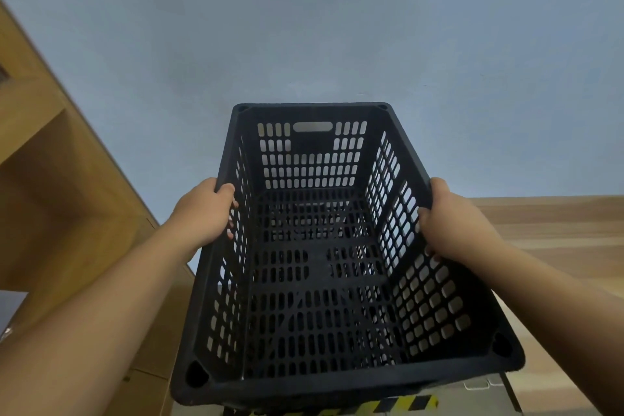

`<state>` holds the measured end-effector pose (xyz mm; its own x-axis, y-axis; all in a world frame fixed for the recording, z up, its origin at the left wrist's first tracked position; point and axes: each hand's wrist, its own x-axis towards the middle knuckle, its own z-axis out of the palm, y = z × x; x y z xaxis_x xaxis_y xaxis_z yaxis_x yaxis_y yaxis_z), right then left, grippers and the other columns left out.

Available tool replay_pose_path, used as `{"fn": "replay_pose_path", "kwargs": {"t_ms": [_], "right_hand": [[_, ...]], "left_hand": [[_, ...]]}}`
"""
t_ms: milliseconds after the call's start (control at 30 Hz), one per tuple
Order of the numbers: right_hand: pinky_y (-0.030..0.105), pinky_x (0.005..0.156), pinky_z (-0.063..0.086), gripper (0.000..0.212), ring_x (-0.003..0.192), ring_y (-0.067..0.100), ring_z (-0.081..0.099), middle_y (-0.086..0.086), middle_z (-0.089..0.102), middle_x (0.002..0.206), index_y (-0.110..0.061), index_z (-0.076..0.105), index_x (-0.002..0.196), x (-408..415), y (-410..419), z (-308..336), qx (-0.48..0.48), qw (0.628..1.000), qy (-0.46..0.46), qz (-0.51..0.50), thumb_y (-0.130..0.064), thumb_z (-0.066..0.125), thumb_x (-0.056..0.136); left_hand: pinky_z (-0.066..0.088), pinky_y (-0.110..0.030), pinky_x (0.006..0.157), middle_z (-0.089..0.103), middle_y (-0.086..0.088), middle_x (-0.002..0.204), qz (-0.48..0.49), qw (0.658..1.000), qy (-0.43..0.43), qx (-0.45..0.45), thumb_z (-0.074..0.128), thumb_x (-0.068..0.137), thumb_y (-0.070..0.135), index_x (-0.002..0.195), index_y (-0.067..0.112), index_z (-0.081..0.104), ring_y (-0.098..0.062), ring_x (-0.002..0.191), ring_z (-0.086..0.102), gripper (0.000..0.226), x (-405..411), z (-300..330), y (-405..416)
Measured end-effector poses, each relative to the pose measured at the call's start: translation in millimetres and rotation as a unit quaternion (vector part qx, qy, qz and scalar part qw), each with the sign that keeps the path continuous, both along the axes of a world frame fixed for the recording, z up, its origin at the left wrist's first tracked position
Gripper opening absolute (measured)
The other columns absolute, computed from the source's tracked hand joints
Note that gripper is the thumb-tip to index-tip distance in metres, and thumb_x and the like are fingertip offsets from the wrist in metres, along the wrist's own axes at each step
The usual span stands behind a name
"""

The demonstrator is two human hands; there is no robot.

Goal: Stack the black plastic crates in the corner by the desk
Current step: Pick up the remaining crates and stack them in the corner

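Black crate [324, 246] held in air before blue wall [304, 27], open top toward camera, long axis running away from person. Left hand [202, 213] clenched on left long rim, right hand [452, 223] on right long rim, roughly level, neither nearer. Wooden desk [57, 179] to left; another crate seemingly just beneath, barely visible

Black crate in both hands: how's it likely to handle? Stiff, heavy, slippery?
The black crate is probably light for its size: it is empty, its walls and floor all slots. Likely fairly stiff, given the thick rim and moulded corners. Grip looks secure: the left hand and right hand hook over opposite long rims.
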<state>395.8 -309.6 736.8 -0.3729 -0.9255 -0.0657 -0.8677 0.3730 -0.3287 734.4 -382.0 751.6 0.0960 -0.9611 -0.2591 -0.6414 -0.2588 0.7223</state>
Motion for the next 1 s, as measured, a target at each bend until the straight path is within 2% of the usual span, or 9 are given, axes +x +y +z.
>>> {"fn": "replay_pose_path", "kwargs": {"t_ms": [133,233,300,467,567,800,867,933,1000], "right_hand": [[0.046,0.068,0.059,0.019,0.068,0.032,0.068,0.009,0.067,0.083,-0.015,0.040,0.117,-9,-3,-2,0.002,1.000,0.006,0.016,-0.021,0.047,0.100],[0.040,0.063,0.055,0.027,0.066,0.029,0.068,0.008,0.067,0.083,-0.015,0.040,0.127,-20,-9,0,0.005,0.999,0.000,0.035,-0.020,0.048,0.101],[0.042,0.064,0.059,0.033,0.067,0.029,0.070,0.009,0.070,0.084,-0.017,0.038,0.133,-29,-14,2,0.013,0.999,-0.004,0.050,-0.022,0.048,0.101],[0.039,0.068,0.054,0.039,0.066,0.027,0.065,0.013,0.072,0.092,-0.016,0.038,0.139,-48,-32,7,0.021,0.995,0.014,0.100,-0.023,0.050,0.102],[0.040,0.074,0.051,0.045,0.077,0.032,0.063,0.018,0.071,0.107,-0.014,0.036,0.144,-61,-49,11,0.023,0.991,0.026,0.130,-0.024,0.051,0.103],[0.046,0.084,0.055,0.056,0.098,0.038,0.066,0.020,0.069,0.117,-0.018,0.027,0.154,-81,-85,16,0.033,0.978,0.054,0.197,-0.027,0.051,0.104],[0.046,0.083,0.055,0.055,0.097,0.039,0.066,0.020,0.069,0.115,-0.017,0.027,0.153,-84,-91,16,0.033,0.976,0.068,0.206,-0.028,0.050,0.104],[0.048,0.080,0.056,0.049,0.091,0.039,0.066,0.018,0.069,0.106,-0.017,0.031,0.147,-86,-92,14,0.030,0.974,0.087,0.205,-0.031,0.049,0.103],[0.050,0.075,0.058,0.044,0.085,0.036,0.065,0.012,0.068,0.100,-0.018,0.033,0.141,-83,-89,14,0.026,0.973,0.120,0.198,-0.033,0.047,0.102]], "left_hand": [[0.057,-0.035,0.061,0.071,-0.013,0.108,0.006,1.000,0.004,-0.006,0.038,0.112,0.032,0.127,0.007,0.057,-0.028,0.076,0.069,0.035,-4,0,8],[0.064,-0.047,0.073,0.070,-0.010,0.112,0.010,1.000,0.007,-0.006,0.037,0.113,0.032,0.129,0.009,0.055,-0.033,0.084,0.073,0.033,-10,-3,19],[0.065,-0.048,0.077,0.070,-0.008,0.113,0.019,1.000,0.001,-0.009,0.036,0.113,0.032,0.129,0.009,0.053,-0.033,0.086,0.074,0.033,-16,-5,29],[0.047,-0.026,0.051,0.071,-0.009,0.107,0.066,0.998,-0.016,-0.018,0.036,0.113,0.033,0.131,0.007,0.054,-0.023,0.074,0.072,0.036,-34,-15,52],[0.053,-0.032,0.056,0.070,-0.013,0.108,0.108,0.994,0.015,-0.016,0.036,0.113,0.032,0.123,0.007,0.053,-0.027,0.075,0.072,0.032,-48,-19,63],[0.058,-0.041,0.068,0.071,-0.011,0.094,0.164,0.986,0.006,-0.022,0.033,0.112,0.035,0.127,0.008,0.051,-0.026,0.073,0.072,0.036,-84,-20,84],[0.057,-0.043,0.071,0.069,-0.008,0.095,0.172,0.985,-0.016,-0.022,0.033,0.112,0.037,0.132,0.008,0.051,-0.025,0.076,0.069,0.039,-88,-22,84],[0.051,-0.040,0.069,0.065,-0.009,0.112,0.173,0.983,-0.051,-0.031,0.036,0.110,0.035,0.144,0.010,0.045,-0.021,0.081,0.062,0.043,-89,-22,84],[0.047,-0.039,0.086,0.047,-0.011,0.149,0.163,0.982,-0.073,-0.057,0.045,0.107,0.031,0.159,0.017,0.031,-0.025,0.110,0.057,0.056,-88,-20,86]]}}
